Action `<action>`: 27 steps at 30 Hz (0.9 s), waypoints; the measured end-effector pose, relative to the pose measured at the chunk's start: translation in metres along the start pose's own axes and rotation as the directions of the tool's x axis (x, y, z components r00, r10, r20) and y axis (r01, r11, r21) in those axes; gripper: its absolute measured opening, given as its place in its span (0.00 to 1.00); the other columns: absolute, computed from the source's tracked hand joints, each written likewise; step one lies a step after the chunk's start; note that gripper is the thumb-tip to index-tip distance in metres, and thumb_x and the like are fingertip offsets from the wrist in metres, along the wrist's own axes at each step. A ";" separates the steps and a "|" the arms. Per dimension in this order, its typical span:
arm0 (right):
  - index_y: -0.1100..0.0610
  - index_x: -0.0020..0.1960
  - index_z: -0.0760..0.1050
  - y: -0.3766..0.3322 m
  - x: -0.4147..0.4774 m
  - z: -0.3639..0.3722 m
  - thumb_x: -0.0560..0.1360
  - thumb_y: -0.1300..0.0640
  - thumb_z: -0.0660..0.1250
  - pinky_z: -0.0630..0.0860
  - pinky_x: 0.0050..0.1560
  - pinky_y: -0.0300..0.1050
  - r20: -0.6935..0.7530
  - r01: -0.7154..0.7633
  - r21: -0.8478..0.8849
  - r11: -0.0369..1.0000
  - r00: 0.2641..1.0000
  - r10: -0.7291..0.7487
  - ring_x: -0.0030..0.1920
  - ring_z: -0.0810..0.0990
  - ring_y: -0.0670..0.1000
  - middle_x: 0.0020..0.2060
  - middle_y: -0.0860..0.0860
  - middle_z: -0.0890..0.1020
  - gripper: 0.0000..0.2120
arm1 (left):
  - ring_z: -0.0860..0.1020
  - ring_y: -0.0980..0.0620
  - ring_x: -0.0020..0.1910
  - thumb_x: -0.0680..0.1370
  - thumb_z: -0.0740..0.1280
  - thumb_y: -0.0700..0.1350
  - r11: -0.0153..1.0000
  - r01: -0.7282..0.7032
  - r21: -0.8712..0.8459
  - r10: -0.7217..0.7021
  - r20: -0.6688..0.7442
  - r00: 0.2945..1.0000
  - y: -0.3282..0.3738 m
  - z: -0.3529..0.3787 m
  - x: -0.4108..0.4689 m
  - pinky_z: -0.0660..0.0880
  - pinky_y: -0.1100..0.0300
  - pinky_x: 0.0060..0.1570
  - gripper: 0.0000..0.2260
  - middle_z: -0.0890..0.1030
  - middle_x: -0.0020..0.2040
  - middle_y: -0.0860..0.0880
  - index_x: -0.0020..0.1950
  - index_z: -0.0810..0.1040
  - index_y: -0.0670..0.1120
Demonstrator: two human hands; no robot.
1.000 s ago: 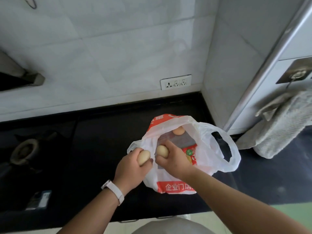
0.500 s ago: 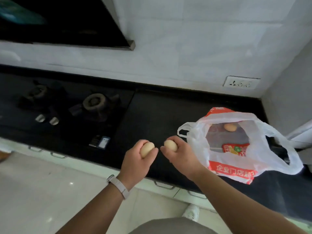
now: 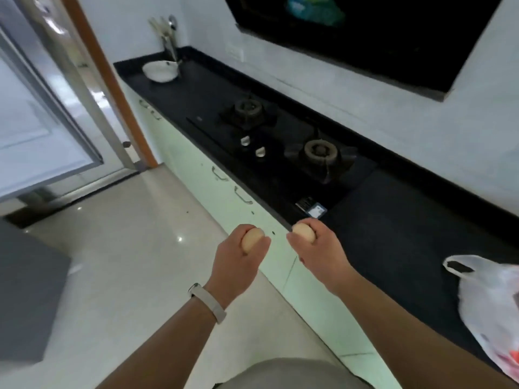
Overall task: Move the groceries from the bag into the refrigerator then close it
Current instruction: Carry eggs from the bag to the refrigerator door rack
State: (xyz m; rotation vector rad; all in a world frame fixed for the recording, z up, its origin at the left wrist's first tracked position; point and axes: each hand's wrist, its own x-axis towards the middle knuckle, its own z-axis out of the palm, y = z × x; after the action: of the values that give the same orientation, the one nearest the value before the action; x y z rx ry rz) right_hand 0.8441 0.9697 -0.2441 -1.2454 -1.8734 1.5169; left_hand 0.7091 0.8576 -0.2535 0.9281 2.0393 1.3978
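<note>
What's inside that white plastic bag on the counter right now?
Hard to tell. The white plastic bag sits at the frame's right edge on the black counter. Its thin film hides the contents; only an orange-red patch near its bottom shows. Each hand holds an egg outside it.

Both hands, left [image 3: 238,256] and right [image 3: 320,248], held forward side by side, each curled closed.

Lighting was even and soft. Glare spots marked the glossy floor [image 3: 146,248]. Motion blur softened the bag [image 3: 488,310]. Wide-angle distortion bent the edges.
</note>
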 end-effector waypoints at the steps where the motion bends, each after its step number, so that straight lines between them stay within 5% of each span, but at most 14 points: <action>1: 0.49 0.48 0.75 -0.008 0.003 0.015 0.73 0.52 0.72 0.76 0.34 0.42 0.034 0.013 -0.013 1.000 0.999 -0.013 0.33 0.76 0.47 0.36 0.49 0.79 0.06 | 0.77 0.58 0.36 0.77 0.71 0.49 1.000 0.018 -0.017 -0.019 -0.041 0.999 -0.005 -0.016 -0.002 0.75 0.63 0.32 0.04 0.80 0.39 0.53 0.46 0.76 0.55; 10: 0.51 0.46 0.75 -0.050 0.019 0.110 0.72 0.52 0.71 0.72 0.29 0.41 0.285 0.130 -0.030 0.991 0.951 -0.116 0.29 0.74 0.46 0.32 0.48 0.77 0.06 | 0.75 0.65 0.30 0.77 0.71 0.47 0.983 0.127 -0.133 -0.167 -0.359 0.918 -0.039 -0.100 -0.015 0.71 0.71 0.28 0.05 0.79 0.38 0.52 0.46 0.76 0.53; 27: 0.54 0.47 0.75 -0.107 0.171 0.227 0.73 0.53 0.70 0.70 0.29 0.43 0.576 0.138 0.084 0.987 0.802 -0.161 0.26 0.72 0.47 0.28 0.47 0.75 0.07 | 0.76 0.65 0.31 0.77 0.72 0.45 0.960 0.260 -0.105 -0.271 -0.581 0.767 -0.055 -0.171 0.103 0.72 0.70 0.28 0.06 0.79 0.38 0.52 0.45 0.77 0.54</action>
State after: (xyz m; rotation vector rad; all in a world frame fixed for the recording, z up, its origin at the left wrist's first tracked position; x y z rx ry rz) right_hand 0.5407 0.9890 -0.2506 -0.6156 -2.2269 1.9855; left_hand 0.5050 0.8204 -0.2471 0.1582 2.4686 1.6782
